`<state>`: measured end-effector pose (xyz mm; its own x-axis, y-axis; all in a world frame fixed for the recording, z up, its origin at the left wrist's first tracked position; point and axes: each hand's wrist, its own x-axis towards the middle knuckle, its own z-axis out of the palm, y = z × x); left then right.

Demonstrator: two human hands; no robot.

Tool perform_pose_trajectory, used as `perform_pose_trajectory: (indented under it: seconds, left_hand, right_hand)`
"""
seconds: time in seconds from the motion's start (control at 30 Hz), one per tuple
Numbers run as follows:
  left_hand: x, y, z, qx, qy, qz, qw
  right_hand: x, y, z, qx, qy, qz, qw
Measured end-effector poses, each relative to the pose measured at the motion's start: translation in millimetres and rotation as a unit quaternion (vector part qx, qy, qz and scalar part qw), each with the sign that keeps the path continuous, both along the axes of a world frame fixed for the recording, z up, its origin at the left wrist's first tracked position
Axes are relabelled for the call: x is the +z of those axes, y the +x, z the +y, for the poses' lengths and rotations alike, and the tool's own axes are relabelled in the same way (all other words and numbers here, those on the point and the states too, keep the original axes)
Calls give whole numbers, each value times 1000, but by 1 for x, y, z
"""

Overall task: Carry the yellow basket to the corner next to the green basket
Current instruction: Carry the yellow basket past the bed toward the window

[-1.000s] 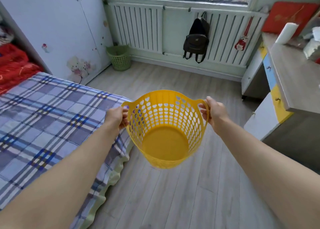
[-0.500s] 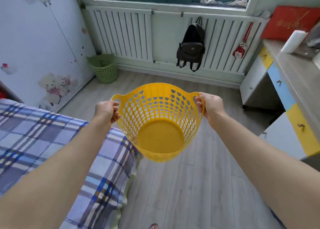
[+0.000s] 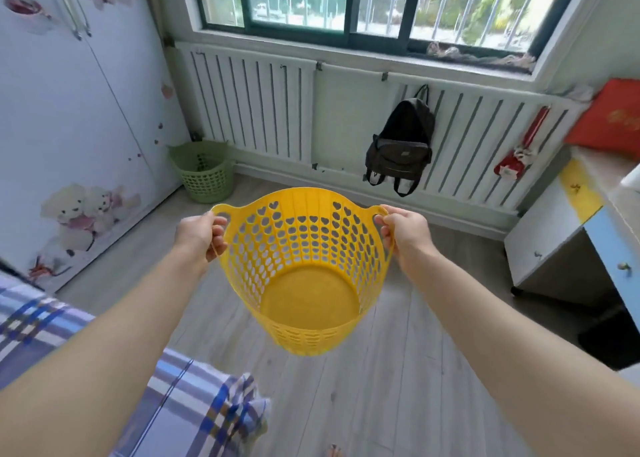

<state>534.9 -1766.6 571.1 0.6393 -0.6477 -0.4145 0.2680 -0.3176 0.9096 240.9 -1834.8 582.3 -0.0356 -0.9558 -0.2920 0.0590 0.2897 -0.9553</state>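
An empty yellow basket (image 3: 304, 273) with heart-shaped holes hangs in the air above the wooden floor, in the middle of the view. My left hand (image 3: 199, 235) grips its left handle and my right hand (image 3: 403, 233) grips its right handle. The green basket (image 3: 202, 172) stands on the floor in the far left corner, where the wardrobe meets the radiator wall. It lies ahead and to the left of the yellow basket, well apart from it.
A white wardrobe (image 3: 76, 138) with teddy bear stickers runs along the left. The plaid bed (image 3: 194, 404) corner is at the lower left. A black backpack (image 3: 400, 148) hangs on the radiator (image 3: 256, 110). A desk with drawers (image 3: 568, 235) stands at the right.
I have moved forward across the room with the yellow basket held in both hands. The green basket and radiator wall are nearer, and the bed has slipped back to the lower left.
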Motion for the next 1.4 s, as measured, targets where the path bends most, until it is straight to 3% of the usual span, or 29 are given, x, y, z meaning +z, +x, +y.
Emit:
perform_pose_trajectory:
  seconds: [0.57,0.7,1.0,1.4]
  left_hand:
    - [-24,132,-277,32,-2,0,999]
    - [-38,179,-332,44,32,11,998]
    - [-39,277,-456,34,51,-33,998]
    - [-87,398,-653,20,101,-68,992]
  right_hand:
    - [-26,149,-298,30,47,23,998]
    - [-39,199,-358,37,76,34,996]
    - [-56,291,-481,69,102,14,992]
    - [-96,412,-697,103,131,63,984]
